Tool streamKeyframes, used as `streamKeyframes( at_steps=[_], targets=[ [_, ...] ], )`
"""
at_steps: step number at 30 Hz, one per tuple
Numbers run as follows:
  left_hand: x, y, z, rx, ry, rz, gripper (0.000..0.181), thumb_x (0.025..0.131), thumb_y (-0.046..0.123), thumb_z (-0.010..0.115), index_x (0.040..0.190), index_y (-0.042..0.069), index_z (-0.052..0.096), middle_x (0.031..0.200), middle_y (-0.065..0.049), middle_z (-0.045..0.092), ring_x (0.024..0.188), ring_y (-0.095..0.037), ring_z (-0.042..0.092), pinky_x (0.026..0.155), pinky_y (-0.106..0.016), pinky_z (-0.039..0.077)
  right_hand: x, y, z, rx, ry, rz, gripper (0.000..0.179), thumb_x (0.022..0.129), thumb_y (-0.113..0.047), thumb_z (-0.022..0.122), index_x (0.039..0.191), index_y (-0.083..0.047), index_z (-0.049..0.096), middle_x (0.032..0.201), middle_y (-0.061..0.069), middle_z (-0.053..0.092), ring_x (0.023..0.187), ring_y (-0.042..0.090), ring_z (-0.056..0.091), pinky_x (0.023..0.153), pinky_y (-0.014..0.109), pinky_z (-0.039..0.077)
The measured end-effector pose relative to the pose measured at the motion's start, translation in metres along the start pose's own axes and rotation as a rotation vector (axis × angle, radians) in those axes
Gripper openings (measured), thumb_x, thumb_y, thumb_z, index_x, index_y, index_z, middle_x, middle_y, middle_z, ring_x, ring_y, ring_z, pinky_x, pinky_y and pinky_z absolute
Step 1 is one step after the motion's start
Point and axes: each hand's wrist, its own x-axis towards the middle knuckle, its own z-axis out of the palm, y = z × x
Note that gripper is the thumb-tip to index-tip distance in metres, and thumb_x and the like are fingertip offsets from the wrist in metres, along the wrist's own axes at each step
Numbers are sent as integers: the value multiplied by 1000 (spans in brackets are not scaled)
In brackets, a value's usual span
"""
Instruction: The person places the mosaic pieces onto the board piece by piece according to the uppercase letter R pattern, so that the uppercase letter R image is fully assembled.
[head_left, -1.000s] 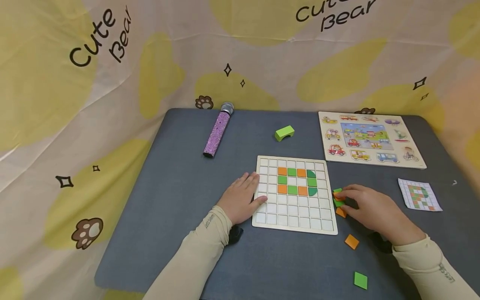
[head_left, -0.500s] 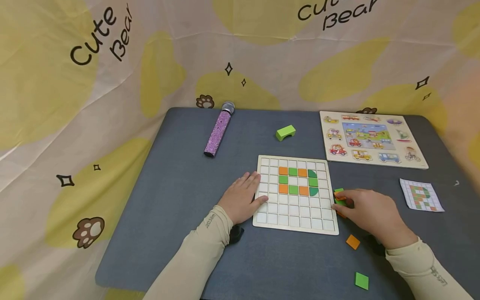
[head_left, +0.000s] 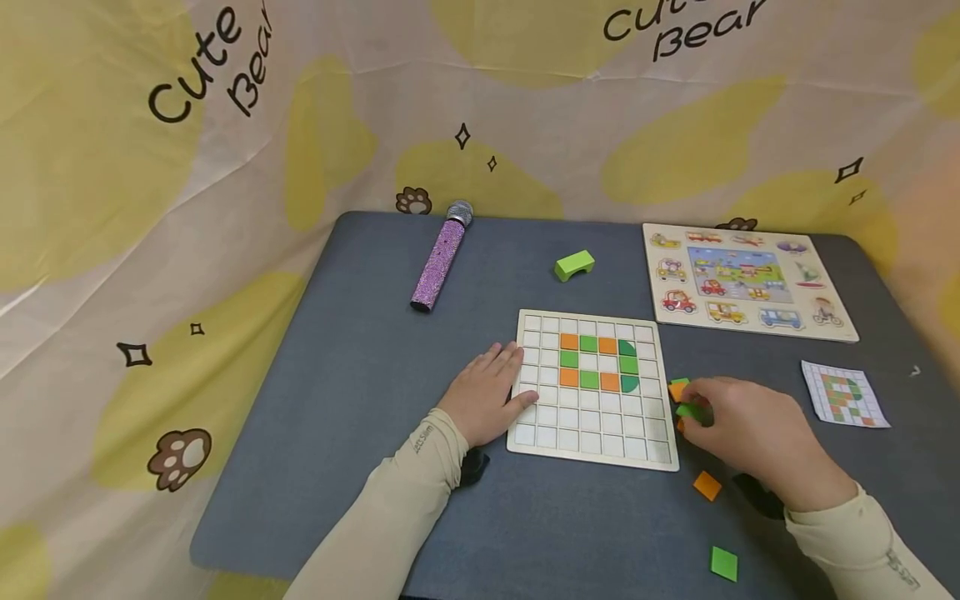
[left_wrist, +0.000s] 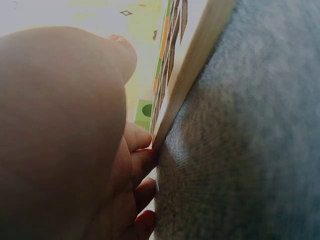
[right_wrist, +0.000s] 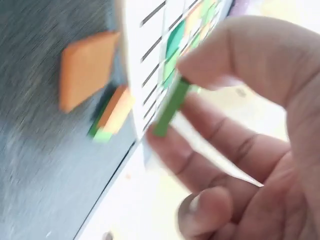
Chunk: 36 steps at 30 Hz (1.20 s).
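Cloth [head_left: 517, 100] w/ yellow blobs, paw prints & "Cute Bear" lettering hangs behind the gray table [head_left: 337, 400]. Biggest item on the table: puzzle [head_left: 752, 312], far R corner, vehicle pics round a town scene. Next, grid [head_left: 591, 425], lying flat nearer the person. Upper part bears set tiles [head_left: 588, 343]: top row orange, green, orange, rounded dk green; mid row green at both ends w/ two white cells btwn; bottom row repeats the top's colors.

L hand [head_left: 483, 396] lies at grid's L edge, fingers straight, relaxed & released, thumb over the top face. R hand [head_left: 753, 425] is just off grid's R edge, pinching a green tile [right_wrist: 170, 110]. R wrist view is blurry, so can't say exactly which fingers meet the thumb on it.

Mic [head_left: 438, 265], purple glitter w/ silver head, lies slantwise nr table's far edge. Card [head_left: 846, 396], printed w/ a colored-squares pattern, lies R of R hand. Lime arch [head_left: 574, 265] sits btwn mic & puzzle.

Smallest: loose bits. Beside grid's R edge, an orange tile [right_wrist: 117, 111] overlaps a green one; another orange piece [right_wrist: 86, 70] is close by. Nearer the person: orange square [head_left: 707, 486], turned diamond-wise, then green square [head_left: 724, 564].
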Motion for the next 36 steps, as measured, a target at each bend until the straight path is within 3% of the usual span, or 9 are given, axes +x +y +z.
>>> streamKeyframes(
  at_steps=[6,12,19,23,31,36],
  targets=[
    [0,-1,2,1,2,-1,79,112,57,43,169,4,27,175,-11,25,162,-31,19,131,-45,17,5,-27,4,-14,115,-197,16,83,-21,91,95,-19,81,102,1,76,74,13,62,58,35,53],
    [-1,-1,2,-2,3,-2,78,112,56,44,169,5,28,175,-11,25,161,-31,20,131,-45,19,22,-51,14,6,151,-340,14,84,-19,93,94,-19,83,100,-3,77,93,21,75,71,44,64],
    [2,1,3,7,14,13,78,112,57,43,168,4,30,174,-11,27,161,-31,22,131,-45,20,38,-72,32,49,141,-429,11,85,-20,93,92,-21,84,96,-10,75,88,14,72,72,36,63],
    [1,0,2,19,19,2,78,112,57,43,168,5,30,174,-10,27,161,-31,22,131,-45,20,49,-81,39,57,141,-462,11,86,-18,93,93,-19,84,95,-9,77,88,16,71,75,38,62],
    [6,1,3,40,-14,-8,80,112,61,39,170,7,26,175,-8,25,162,-28,20,131,-43,18,57,-85,37,1,121,-479,12,85,-16,92,94,-17,85,97,-5,77,87,19,72,76,40,63],
    [7,0,5,32,8,-1,80,112,60,40,170,7,28,175,-9,26,161,-29,21,131,-44,19,60,-88,38,-52,123,-503,13,86,-13,92,97,-15,86,101,-2,77,92,21,73,80,40,63]
  ],
)
